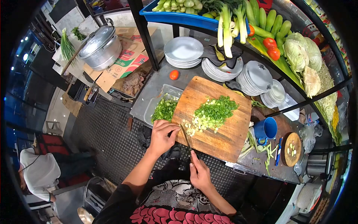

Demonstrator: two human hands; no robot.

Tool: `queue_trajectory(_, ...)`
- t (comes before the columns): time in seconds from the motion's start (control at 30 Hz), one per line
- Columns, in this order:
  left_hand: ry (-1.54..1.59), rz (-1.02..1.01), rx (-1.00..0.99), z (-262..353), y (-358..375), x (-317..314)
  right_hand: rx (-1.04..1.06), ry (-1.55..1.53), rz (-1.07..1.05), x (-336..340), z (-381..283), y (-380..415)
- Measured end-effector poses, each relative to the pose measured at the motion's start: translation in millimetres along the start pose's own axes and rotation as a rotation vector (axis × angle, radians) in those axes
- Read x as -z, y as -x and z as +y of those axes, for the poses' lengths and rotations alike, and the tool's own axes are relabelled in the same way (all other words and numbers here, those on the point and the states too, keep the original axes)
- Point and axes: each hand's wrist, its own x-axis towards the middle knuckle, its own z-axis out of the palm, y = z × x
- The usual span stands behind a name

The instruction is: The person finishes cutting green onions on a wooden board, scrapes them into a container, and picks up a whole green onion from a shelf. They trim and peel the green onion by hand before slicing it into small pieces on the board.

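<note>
My right hand (201, 172) is wrapped round the handle of a knife (185, 137), its blade pointing up over the near left edge of the wooden cutting board (231, 138). Close to the blade's tip, my left hand (163, 137) has its thumb and fingers pinched together; whatever is between them is too small to make out. A pile of chopped green onion (216, 112) lies on the board, pale pieces towards the knife and dark green ones farther off. Beside the board's left edge, a clear plastic container (150, 108) holds more chopped greens (165, 109).
Stacked plates (183, 48) and a tomato (174, 75) stand behind the board. On the right are a blue mug (265, 128), a blue-handled knife (278, 153) and a small round board (292, 149). A lidded pot (100, 48) sits far left; a person (39, 171) is lower left.
</note>
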Motion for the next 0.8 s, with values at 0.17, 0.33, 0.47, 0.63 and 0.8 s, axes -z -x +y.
queue_trajectory(0.17,-0.001,0.001,0.010,0,0,-1,0.004,0.015,-0.019,2,2,-2)
queue_trajectory(0.33,-0.008,-0.006,0.000,1,-1,-1,-0.046,0.047,-0.055,9,-13,-5)
queue_trajectory(0.47,-0.018,-0.004,0.002,1,-2,-1,-0.051,0.095,-0.078,9,-16,-6)
queue_trajectory(0.63,-0.037,-0.017,-0.012,0,-2,-1,-0.077,0.125,-0.123,10,-21,-14)
queue_trajectory(0.8,-0.047,-0.013,-0.028,0,-3,-2,-0.085,0.130,-0.122,8,-24,-26)
